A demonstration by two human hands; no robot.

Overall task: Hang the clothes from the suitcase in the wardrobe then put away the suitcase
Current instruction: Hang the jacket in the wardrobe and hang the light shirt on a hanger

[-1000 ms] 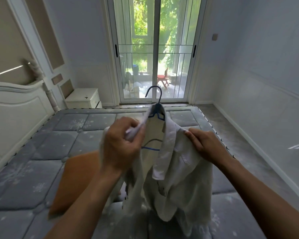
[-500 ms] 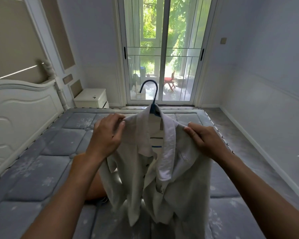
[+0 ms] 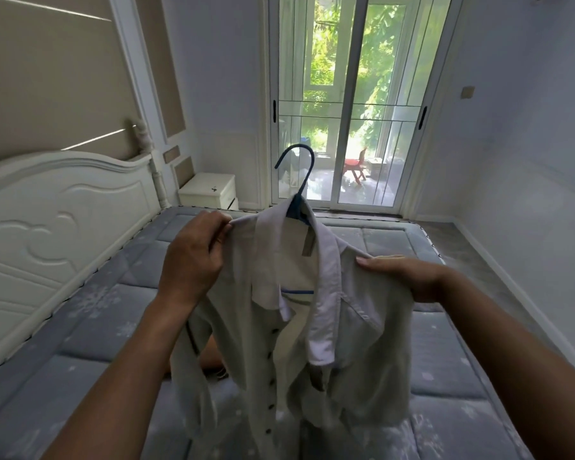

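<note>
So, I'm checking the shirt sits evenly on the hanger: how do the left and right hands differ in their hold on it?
The left hand is higher, curled, pinching the shirt's shoulder edge; the right hand is lower, thumb laid flat over the other shoulder, its fingers hidden underneath. Both hold the shirt on the blue hanger.

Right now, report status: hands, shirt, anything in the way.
Left hand pinches shirt at one shoulder, right hand grips the other. Shirt on blue hanger, above the mattress. Wardrobe not in view.
</note>
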